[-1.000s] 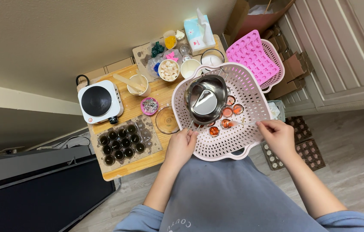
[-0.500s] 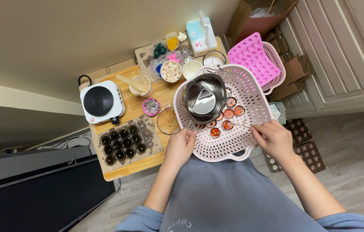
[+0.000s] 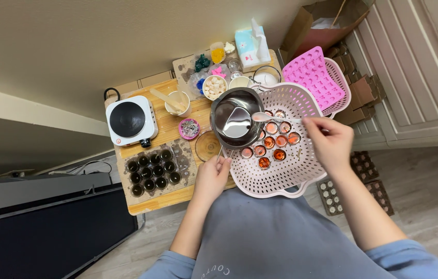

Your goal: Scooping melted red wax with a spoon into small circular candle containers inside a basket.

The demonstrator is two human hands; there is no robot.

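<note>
My left hand (image 3: 213,174) grips the thin handle of a steel melting pot (image 3: 235,123), holding it over the left rim of a pale pink perforated basket (image 3: 301,165) on my lap. Several small glass cups with orange-red filling (image 3: 272,142) sit in the basket. My right hand (image 3: 328,140) holds a thin spoon-like stick (image 3: 270,118) whose tip reaches over the pot's right edge.
A small wooden table (image 3: 165,199) holds a white hot plate (image 3: 130,120), a tray of dark cups (image 3: 152,170), a glass dish (image 3: 206,145), bowls, moulds and a tissue box (image 3: 251,44). A second pink basket with a pink silicone mould (image 3: 314,75) stands at right, with cardboard boxes behind it.
My right hand lifted from the basket's right rim, picked up the stick and brought its tip to the pot. The pot shifted slightly left and away from me.
</note>
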